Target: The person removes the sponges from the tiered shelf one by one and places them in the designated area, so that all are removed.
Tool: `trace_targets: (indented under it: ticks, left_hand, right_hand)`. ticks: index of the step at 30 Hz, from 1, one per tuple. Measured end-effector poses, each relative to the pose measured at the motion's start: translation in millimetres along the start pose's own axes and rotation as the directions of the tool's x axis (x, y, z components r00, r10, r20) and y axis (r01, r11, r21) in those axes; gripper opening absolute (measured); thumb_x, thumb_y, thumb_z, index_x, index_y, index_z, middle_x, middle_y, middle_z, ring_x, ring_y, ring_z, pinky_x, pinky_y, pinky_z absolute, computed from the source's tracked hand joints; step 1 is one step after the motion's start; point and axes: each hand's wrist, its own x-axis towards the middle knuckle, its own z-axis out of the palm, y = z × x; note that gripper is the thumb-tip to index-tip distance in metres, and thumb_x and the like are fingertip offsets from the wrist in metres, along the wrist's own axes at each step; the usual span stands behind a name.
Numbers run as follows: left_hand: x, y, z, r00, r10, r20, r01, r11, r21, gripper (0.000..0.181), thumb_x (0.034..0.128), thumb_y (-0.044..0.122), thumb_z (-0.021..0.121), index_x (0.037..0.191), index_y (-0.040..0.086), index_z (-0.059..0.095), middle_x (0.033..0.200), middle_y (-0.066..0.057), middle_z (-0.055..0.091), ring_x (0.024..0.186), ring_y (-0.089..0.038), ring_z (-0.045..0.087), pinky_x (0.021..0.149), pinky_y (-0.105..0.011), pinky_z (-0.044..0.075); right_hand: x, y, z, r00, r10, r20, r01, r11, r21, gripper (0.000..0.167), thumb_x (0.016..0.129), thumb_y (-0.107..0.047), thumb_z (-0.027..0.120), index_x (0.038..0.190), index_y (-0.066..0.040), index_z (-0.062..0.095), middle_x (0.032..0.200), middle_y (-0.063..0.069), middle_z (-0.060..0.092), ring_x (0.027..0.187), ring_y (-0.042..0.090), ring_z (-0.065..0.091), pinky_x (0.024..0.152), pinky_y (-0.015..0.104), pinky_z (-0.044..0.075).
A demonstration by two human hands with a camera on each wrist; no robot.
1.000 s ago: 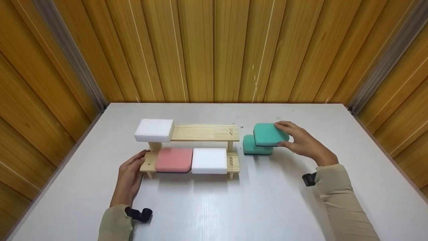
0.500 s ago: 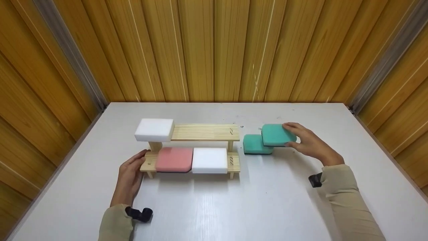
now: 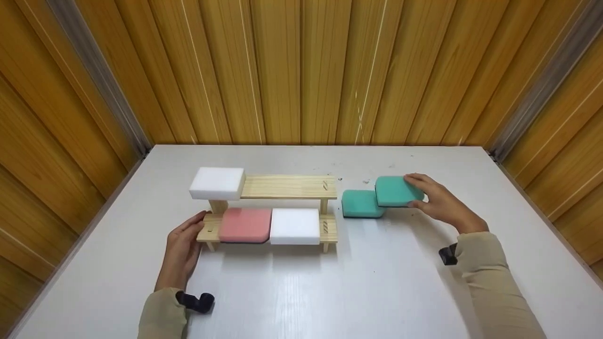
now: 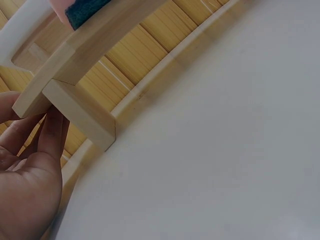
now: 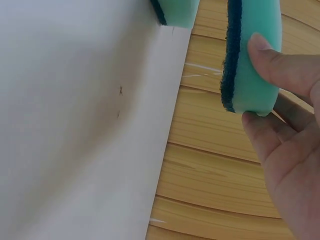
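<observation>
In the head view, my right hand (image 3: 440, 202) pinches a green scouring sponge (image 3: 396, 190) by its right side. The right wrist view shows the thumb on the green foam of this held sponge (image 5: 257, 60) and its dark scouring layer facing left. Another green sponge (image 3: 360, 203) lies on the table, partly hidden behind the held one. My left hand (image 3: 181, 245) grips the left end of a two-tier wooden rack (image 3: 289, 187), with fingers under the lower board (image 4: 42, 85) in the left wrist view. A pink sponge (image 3: 245, 225) and a white sponge (image 3: 295, 226) sit side by side on the lower tier.
Another white sponge (image 3: 217, 182) rests on the left end of the rack's upper tier. The rack stands on a white table (image 3: 292, 292). Yellow wood-patterned panels (image 3: 282, 70) enclose the table at the back and sides.
My right hand has moved right with the green sponge, exposing more of the green sponge on the table. The left hand and the rack stay in place.
</observation>
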Motion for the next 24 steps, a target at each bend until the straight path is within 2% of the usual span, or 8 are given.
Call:
trace_targets:
  ticks: [7,12,19,24]
  left_hand:
    - [0.7,0.7,-0.5,1.0,-0.006,0.005,0.006,1.0,-0.022,0.051,0.0937,-0.002,0.054,0.142,-0.006,0.037,0.152,-0.014,0.036,0.14,-0.019,0.039,0.105,-0.019,0.045]
    - [0.0,0.6,0.1,1.0,-0.009,0.003,0.009,0.999,-0.038,0.05,0.0942,-0.003,0.051,0.142,-0.006,0.037,0.151,-0.014,0.037,0.14,-0.019,0.038,0.105,-0.019,0.046]
    - [-0.2,0.3,-0.1,1.0,0.009,0.013,-0.009,1.0,0.003,0.051,0.0948,-0.001,0.052,0.143,-0.006,0.036,0.154,-0.015,0.033,0.141,-0.02,0.035,0.106,-0.018,0.044]
    - [-0.6,0.2,-0.5,1.0,0.009,0.017,-0.009,1.0,-0.008,0.051,0.0946,-0.001,0.053,0.143,-0.007,0.035,0.153,-0.016,0.033,0.141,-0.02,0.036,0.106,-0.018,0.044]
  right_hand:
    - [-2.2,7.7,0.1,1.0,0.009,0.012,-0.009,1.0,0.001,0.064,0.086,0.002,0.065,0.143,0.007,0.036,0.148,0.028,0.032,0.138,0.05,0.026,0.113,0.065,0.026]
    - [-2.8,13.9,0.6,1.0,0.022,0.017,-0.021,1.0,-0.007,0.064,0.086,0.002,0.065,0.143,0.008,0.035,0.148,0.028,0.032,0.138,0.051,0.026,0.112,0.065,0.026]
    - [-4.1,21.2,1.1,1.0,0.023,0.02,-0.023,1.0,-0.005,0.064,0.086,0.005,0.064,0.142,0.01,0.035,0.147,0.03,0.032,0.137,0.052,0.026,0.112,0.066,0.027]
    - [-4.2,24.9,1.8,0.999,0.035,0.032,-0.034,0.999,-0.006,0.065,0.086,0.004,0.065,0.143,0.01,0.034,0.147,0.03,0.031,0.137,0.052,0.025,0.112,0.066,0.026]
